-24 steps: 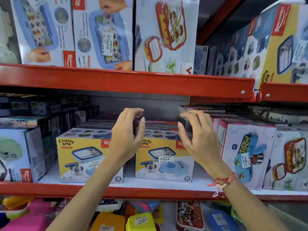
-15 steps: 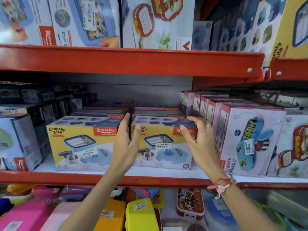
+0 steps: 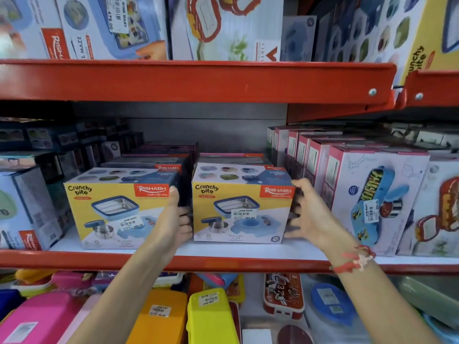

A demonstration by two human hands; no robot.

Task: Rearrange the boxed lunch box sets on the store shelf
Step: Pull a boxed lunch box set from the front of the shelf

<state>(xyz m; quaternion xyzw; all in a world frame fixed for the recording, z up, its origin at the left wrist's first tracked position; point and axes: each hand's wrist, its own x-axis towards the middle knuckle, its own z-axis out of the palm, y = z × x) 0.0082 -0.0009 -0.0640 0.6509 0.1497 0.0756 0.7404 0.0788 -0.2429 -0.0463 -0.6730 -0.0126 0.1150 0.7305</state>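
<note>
Loose pink (image 3: 37, 319), orange (image 3: 159, 316) and yellow (image 3: 211, 316) containers, perhaps lunch boxes, lie below.

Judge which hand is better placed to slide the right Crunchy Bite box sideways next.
Left, narrowly. The left hand sits in the gap, fingers against the right Crunchy Bite box. The right hand is spread beside its other side; contact unclear.

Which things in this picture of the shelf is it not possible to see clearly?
- Head view: left hand fingers go into the gap beside the right Crunchy Bite box, hidden there.
- Whether the right hand touches this box: unclear.
- Boxes behind: covered by front ones.
- Top shelf boxes: cut by the upper edge, blurred.
</note>
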